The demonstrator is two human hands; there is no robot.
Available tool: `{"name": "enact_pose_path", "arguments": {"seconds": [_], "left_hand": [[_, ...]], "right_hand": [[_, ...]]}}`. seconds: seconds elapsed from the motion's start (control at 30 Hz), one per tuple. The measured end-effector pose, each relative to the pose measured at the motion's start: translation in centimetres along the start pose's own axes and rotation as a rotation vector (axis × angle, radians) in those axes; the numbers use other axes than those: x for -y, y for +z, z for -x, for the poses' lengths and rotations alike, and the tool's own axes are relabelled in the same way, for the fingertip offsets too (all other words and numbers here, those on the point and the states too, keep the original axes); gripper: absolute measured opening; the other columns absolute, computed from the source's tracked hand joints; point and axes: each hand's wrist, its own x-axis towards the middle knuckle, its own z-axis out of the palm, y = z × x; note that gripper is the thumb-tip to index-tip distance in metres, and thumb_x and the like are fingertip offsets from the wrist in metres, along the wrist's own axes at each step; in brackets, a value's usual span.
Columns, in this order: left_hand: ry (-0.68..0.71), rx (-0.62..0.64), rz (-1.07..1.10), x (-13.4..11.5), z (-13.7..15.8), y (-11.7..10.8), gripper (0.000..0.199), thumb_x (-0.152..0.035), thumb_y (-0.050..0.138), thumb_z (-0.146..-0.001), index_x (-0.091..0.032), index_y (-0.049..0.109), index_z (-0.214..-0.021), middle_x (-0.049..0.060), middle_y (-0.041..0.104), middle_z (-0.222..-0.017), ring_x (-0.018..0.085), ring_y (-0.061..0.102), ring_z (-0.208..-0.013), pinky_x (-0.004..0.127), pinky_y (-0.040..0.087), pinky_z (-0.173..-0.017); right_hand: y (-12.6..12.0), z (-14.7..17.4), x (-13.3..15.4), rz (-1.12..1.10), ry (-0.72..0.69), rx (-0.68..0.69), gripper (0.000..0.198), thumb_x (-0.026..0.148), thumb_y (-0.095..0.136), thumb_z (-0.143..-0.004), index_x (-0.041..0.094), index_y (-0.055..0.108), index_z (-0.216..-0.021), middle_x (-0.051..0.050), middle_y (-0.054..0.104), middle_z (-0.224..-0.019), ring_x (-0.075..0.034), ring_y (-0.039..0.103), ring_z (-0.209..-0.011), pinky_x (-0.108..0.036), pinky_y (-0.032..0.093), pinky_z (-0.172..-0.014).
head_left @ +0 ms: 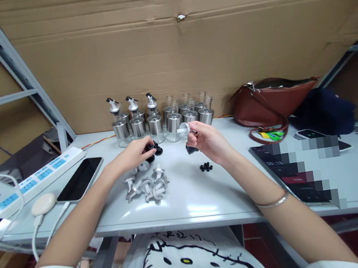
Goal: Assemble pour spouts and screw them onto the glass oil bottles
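My right hand (208,138) is raised above the table, its fingers closed on a grey plastic pourer spout (184,129) with a round collar. On the left, my left hand (139,152) has thumb and fingers around a black rubber stopper (149,147), at a small group of black stoppers (158,149). Just in front of that hand lies a pile of loose grey pourer spouts (156,187). Small black caps (206,166) sit in a cluster near my right forearm. Black flip levers (192,149) are partly hidden beneath my right hand.
Glass bottles with steel bands (173,120) stand in rows at the back; three at the left carry finished pourers (132,105). A power strip (41,175) and a phone (80,179) lie left. A brown bag (245,107) and a tablet (291,176) are right.
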Motion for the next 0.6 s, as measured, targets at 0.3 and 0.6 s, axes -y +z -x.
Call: {"name": "enact_pose_path", "arguments": {"seconds": [0.3,0.6], "left_hand": [[-0.031,0.032,0.020,-0.21,0.04,-0.11,0.019,-0.034,0.048,-0.091,-0.018,0.055,-0.099,0.003,0.067,-0.082,0.016,0.060,-0.070,0.026,0.043,-0.064],[-0.032,0.097,-0.055,0.10,-0.05,0.46,0.017,-0.033,0.048,-0.092,-0.020,0.055,-0.101,0.002,0.066,-0.080,0.017,0.060,-0.069,0.024,0.040,-0.061]], "right_hand": [[0.05,-0.01,0.05,-0.002,0.001,-0.007,0.029,0.038,0.076,-0.066,0.019,0.055,-0.072,0.006,0.048,-0.048,-0.007,0.039,-0.048,-0.022,0.035,-0.052],[0.13,0.00,0.01,0.002,-0.002,-0.015,0.031,0.039,0.078,-0.063,0.018,0.057,-0.073,0.007,0.049,-0.047,-0.007,0.039,-0.048,-0.021,0.036,-0.052]]}}
